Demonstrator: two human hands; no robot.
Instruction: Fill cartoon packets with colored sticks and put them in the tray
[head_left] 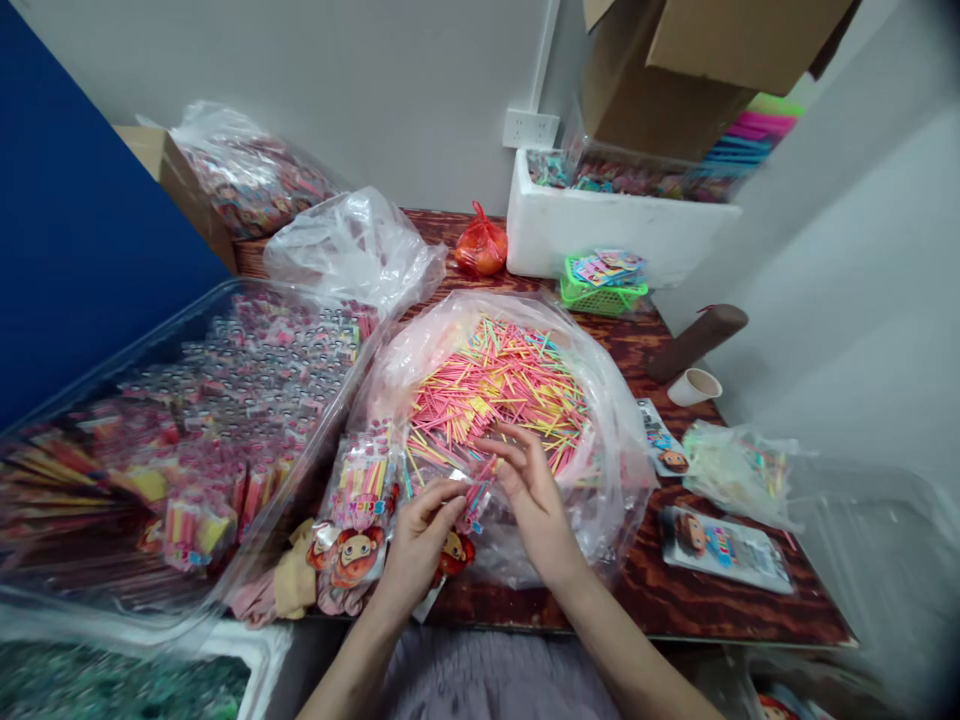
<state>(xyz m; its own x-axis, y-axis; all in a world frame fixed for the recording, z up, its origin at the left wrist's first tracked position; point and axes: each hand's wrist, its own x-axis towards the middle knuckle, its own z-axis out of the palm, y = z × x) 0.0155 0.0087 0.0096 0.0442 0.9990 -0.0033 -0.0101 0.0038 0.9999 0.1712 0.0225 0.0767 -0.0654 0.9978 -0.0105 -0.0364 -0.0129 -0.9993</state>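
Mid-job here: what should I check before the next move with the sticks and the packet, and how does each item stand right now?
1. left hand pinching the clear packet with its fingers: ok.
2. right hand at the packet, over the sticks: ok.
3. Right fingers actually closed on sticks: cannot tell.
4. open bag of loose sticks directly under both hands, well filled: ok.
5. Count of sticks already in the packet: cannot tell.
6. filled packets piled just left of the left hand, printed packets flat on the table to the right: ok.
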